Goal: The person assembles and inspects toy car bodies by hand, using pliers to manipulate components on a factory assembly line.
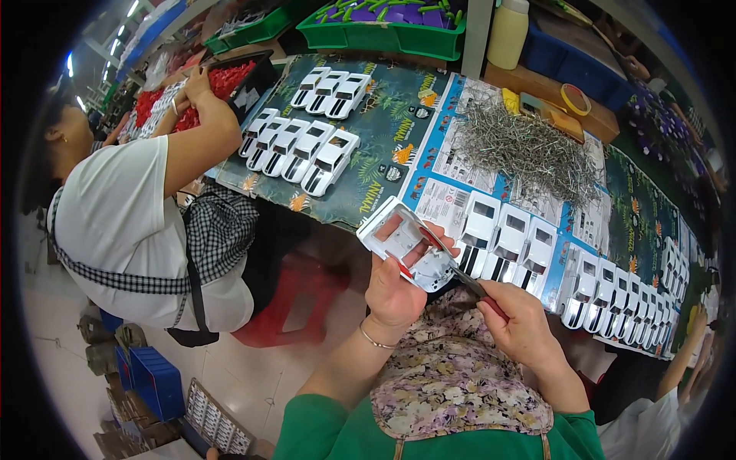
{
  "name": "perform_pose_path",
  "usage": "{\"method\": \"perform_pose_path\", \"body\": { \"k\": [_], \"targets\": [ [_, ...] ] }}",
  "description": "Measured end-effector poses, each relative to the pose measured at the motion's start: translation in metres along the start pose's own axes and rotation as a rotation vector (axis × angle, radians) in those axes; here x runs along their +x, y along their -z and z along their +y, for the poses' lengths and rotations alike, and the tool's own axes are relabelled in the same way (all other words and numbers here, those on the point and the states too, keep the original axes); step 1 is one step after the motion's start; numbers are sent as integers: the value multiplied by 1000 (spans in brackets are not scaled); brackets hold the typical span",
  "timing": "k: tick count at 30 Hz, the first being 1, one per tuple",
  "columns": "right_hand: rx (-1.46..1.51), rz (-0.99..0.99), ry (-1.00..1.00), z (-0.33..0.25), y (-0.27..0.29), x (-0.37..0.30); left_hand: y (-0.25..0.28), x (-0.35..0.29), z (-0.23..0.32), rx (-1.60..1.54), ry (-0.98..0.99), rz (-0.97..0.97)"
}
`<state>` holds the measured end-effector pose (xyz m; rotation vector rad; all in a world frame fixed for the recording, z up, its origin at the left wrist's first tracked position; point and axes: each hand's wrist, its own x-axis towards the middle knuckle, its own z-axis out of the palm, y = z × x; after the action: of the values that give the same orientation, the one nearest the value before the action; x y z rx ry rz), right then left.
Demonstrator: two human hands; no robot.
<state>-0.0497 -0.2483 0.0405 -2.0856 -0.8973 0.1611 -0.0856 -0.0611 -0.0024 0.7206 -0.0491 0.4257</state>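
Note:
My left hand (397,293) grips a white toy car body (402,239), tilted so that its hollow inside shows. The fingers curl behind the shell and the thumb presses its near edge. In my right hand (519,320) is a slim dark metal hand tool with a red handle (469,282); it may be pliers, but I cannot tell. The tool's tip reaches the right side of the shell. Just beyond the hands, a few white toy cars (507,242) stand side by side on the table. What the tip touches inside the shell is too small to make out.
Beyond the cars lies a heap of thin metal pins (529,149). More white toy cars line the table at the left (295,149) and right (613,303). Green bins (381,38) stand at the back. At the left sits a co-worker (130,222), next to a red stool (287,307).

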Motion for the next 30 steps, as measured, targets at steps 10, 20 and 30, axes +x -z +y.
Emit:
{"method": "perform_pose_path", "body": {
  "k": [10, 20, 30],
  "targets": [
    [-114, -14, -20, 13, 2, -5, -7, 12, -18, 81, -37, 94],
    [-254, -142, -104, 16, -1, 20, -3, 18, -31, 431, -285, 279],
    [-529, -176, 146, -11, -16, 39, 12, 28, -38, 280, -251, 417]
  ]
}}
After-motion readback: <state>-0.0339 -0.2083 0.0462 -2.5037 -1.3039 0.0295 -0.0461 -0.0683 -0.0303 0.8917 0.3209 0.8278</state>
